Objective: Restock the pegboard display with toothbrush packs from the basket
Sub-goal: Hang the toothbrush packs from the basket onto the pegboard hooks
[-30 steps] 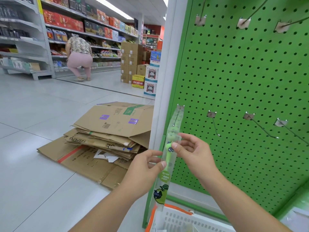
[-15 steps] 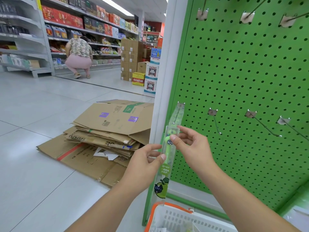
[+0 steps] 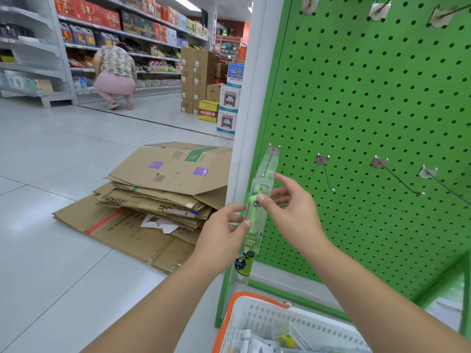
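**At the pegboard's left edge: a pack being threaded onto a hook**

At far left, store shelving (image 3: 35, 72) lines the aisle; nearer, flattened cardboard (image 3: 163, 194) lies on the floor. The left hand (image 3: 221, 235) pinches the lower part of the toothbrush pack (image 3: 257, 220) between thumb and fingers; the right hand (image 3: 290, 212) pinches it higher up, thumb on its front. The pack stands upright, its clear top tab over the leftmost hook (image 3: 273, 159) of the green pegboard (image 3: 369, 110). Whether the hook already passes through the hang hole cannot be told. Three hooks to the right are bare. Judged step: hanging. Next, the pack likely needs sliding back to the board before release. The basket (image 3: 270, 324), near, holds more packs.
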